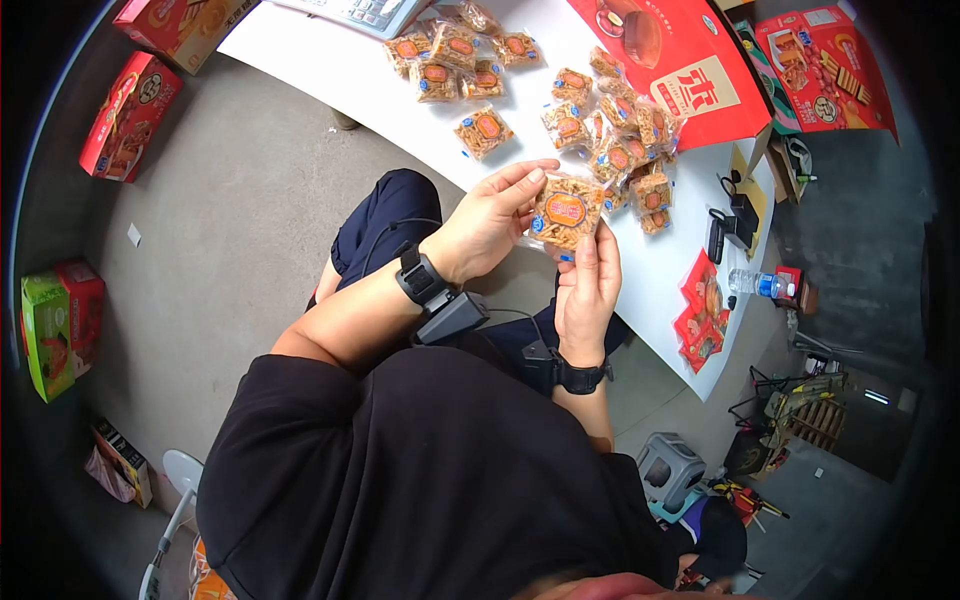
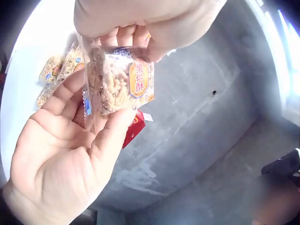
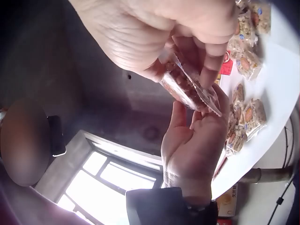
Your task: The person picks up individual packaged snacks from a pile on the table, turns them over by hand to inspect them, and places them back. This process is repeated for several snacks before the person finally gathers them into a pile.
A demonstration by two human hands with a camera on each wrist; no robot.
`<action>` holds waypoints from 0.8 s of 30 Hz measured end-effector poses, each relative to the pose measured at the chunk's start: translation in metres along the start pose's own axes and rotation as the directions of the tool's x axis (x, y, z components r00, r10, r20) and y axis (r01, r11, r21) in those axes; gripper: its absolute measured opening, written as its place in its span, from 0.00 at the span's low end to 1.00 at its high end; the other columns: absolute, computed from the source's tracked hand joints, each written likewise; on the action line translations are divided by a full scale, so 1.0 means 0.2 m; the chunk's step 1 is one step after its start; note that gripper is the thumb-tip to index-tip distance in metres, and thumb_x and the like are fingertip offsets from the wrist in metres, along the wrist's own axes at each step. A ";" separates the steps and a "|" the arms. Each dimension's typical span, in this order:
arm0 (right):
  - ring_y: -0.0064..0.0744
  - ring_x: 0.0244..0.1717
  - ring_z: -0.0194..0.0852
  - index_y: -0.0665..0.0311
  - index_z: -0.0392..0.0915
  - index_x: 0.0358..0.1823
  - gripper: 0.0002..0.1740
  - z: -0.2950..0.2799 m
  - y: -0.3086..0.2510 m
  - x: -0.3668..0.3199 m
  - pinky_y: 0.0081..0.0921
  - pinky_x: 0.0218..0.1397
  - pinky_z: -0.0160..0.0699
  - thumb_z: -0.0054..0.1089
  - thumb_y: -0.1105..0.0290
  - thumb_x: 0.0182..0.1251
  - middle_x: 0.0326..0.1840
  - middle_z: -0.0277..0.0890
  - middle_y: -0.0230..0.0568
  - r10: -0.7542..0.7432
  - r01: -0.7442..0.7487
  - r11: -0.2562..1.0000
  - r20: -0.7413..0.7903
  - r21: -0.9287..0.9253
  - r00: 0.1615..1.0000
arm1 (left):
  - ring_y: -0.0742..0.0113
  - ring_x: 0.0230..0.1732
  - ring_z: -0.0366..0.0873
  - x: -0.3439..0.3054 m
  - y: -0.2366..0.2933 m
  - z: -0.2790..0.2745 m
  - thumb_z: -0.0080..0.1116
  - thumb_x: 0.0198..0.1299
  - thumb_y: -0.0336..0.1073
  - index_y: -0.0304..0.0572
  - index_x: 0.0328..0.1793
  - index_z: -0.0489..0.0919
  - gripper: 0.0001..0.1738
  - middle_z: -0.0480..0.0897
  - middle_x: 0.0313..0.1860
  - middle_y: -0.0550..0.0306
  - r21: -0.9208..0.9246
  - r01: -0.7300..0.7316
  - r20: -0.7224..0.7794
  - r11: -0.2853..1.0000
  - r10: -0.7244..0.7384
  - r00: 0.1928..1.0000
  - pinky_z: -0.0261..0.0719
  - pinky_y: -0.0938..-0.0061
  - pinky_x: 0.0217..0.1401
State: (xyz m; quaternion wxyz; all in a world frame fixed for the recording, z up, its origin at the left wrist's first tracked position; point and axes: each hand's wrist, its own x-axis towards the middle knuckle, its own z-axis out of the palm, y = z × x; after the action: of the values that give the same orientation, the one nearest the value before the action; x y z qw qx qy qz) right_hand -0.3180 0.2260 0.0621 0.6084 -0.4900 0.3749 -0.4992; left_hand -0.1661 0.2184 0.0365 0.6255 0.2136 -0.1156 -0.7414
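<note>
A wrapped nut crisp [image 1: 565, 208], a square snack in clear plastic with an orange oval label, is held up in front of the body near the table edge. My left hand [image 1: 488, 222] pinches it at the upper left, the thumb over its face. At the lower right my right hand [image 1: 588, 295] grips it, thumb on the front and fingers behind. In the right wrist view the crisp [image 3: 180, 89] shows edge-on, with the sealed wrapper seam standing out. Nearest to the hands on the table lies a single similar packet [image 1: 484, 132].
The white table [image 1: 345, 72] bears two groups of similar packets, one at the back [image 1: 455, 48] and one at the right [image 1: 620, 125]. A large red box [image 1: 655, 60] stands behind them. Red packets [image 1: 700, 312] and a water bottle [image 1: 758, 283] lie farther right.
</note>
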 end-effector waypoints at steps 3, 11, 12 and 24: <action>0.26 0.58 0.72 0.71 0.62 0.68 0.22 -0.01 0.01 0.01 0.25 0.56 0.75 0.44 0.68 0.78 0.62 0.69 0.41 0.022 -0.022 0.999 -0.002 0.044 1.000 | 0.71 0.59 0.75 0.00 0.00 0.00 0.45 0.74 0.39 0.36 0.67 0.69 0.21 0.79 0.56 0.57 -0.011 0.015 0.025 1.000 -0.015 1.000 0.71 0.72 0.64; 0.32 0.65 0.67 0.68 0.58 0.71 0.24 -0.02 0.01 0.02 0.33 0.57 0.78 0.37 0.64 0.80 0.69 0.63 0.45 0.071 -0.069 0.993 -0.022 0.095 0.997 | 0.67 0.62 0.73 -0.02 0.00 -0.01 0.49 0.71 0.36 0.34 0.69 0.67 0.24 0.77 0.62 0.54 0.068 0.007 0.103 0.998 -0.014 0.995 0.69 0.70 0.64; 0.32 0.65 0.67 0.68 0.58 0.71 0.24 -0.02 0.02 0.03 0.33 0.57 0.78 0.37 0.64 0.80 0.69 0.63 0.45 0.072 -0.070 0.993 -0.023 0.095 0.997 | 0.67 0.62 0.73 -0.02 0.00 -0.01 0.49 0.71 0.36 0.34 0.69 0.67 0.24 0.77 0.62 0.54 0.068 0.009 0.103 0.998 -0.016 0.995 0.69 0.70 0.64; 0.35 0.62 0.69 0.65 0.56 0.68 0.21 -0.05 0.10 0.05 0.37 0.60 0.76 0.36 0.70 0.77 0.66 0.63 0.47 0.091 -0.085 0.995 -0.117 0.052 0.989 | 0.71 0.62 0.72 0.00 -0.06 -0.05 0.53 0.68 0.31 0.35 0.72 0.62 0.28 0.75 0.63 0.56 0.270 -0.009 0.157 0.963 -0.035 0.987 0.68 0.72 0.66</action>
State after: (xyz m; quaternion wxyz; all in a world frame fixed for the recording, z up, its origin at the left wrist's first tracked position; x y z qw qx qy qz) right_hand -0.3199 0.2152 0.0418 0.6176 -0.4281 0.4201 -0.5087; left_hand -0.1721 0.2217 0.0218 0.5744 0.2375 -0.2642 -0.7375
